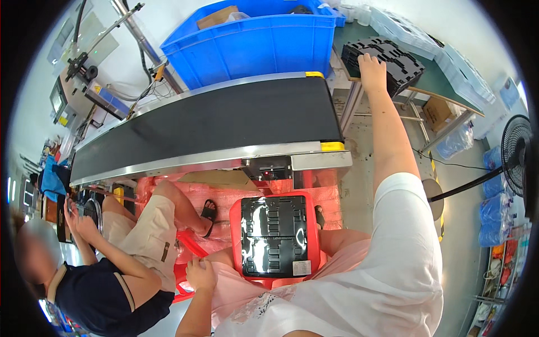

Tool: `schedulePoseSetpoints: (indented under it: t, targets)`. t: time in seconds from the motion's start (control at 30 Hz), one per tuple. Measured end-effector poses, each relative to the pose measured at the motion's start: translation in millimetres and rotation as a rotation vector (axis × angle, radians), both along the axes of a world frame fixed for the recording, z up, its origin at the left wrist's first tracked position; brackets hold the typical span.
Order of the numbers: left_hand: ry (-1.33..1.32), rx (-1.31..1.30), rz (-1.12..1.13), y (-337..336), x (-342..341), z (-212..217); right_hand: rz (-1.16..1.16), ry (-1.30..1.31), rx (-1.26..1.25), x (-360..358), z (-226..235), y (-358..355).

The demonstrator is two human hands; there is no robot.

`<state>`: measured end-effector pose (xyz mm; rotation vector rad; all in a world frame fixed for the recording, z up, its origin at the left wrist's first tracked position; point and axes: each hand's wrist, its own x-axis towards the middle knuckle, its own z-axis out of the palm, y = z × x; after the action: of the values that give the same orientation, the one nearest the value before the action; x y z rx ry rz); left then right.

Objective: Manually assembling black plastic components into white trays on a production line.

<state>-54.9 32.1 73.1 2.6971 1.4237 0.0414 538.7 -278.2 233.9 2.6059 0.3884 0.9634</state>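
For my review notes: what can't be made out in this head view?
- Right hand fingertips: hidden over the black tray stack.
- Left hand: grip unclear, beside the red stool.
- Blue bin contents: cut off by its walls and the top edge.
- Co-worker's hands: small, near the rim.

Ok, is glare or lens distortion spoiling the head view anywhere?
Head view: glare streaks the glossy black plastic tray on the red stool; fisheye bends the black conveyor belt edges; the right hand on the black tray stack stays sharp.
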Motion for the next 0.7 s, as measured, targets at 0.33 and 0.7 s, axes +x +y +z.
schedulePoseSetpoints:
  t: [0.33,0.7]
  targets:
    - [0.055,-0.015,0.005,-0.5,7.7,5.8,0.178,-0.169,0.270,-35.5,-8.2,-75.9]
    - [0.031,-0.054,0.002,-7.6,12.5,9.2,0.169,-0.076,0.552,-62.2,-29.4,-73.6]
